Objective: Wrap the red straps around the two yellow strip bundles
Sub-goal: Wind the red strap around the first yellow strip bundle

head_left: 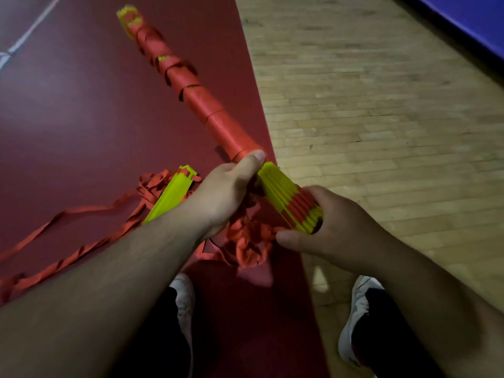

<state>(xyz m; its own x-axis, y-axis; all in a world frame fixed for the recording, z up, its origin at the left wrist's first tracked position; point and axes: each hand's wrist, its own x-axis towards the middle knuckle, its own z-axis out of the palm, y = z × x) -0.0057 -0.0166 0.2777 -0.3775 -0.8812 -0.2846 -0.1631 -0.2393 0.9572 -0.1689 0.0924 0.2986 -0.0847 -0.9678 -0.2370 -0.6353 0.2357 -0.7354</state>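
Fingers curled, the left hand pins the red strap against the yellow strip bundle; the right hand grips its bare end steady.

Dim, perhaps motion-blurred — edges warped, vignetted

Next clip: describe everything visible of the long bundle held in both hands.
The long bundle is a stack of thin yellow strips, plastic-looking, slanting from far left down to near right over the red mat. Red strap winds round most of it, tight near the left hand, looser and gapped farther out. The left hand grips where wrapping ends; the right hand holds the bare, red-marked near end.
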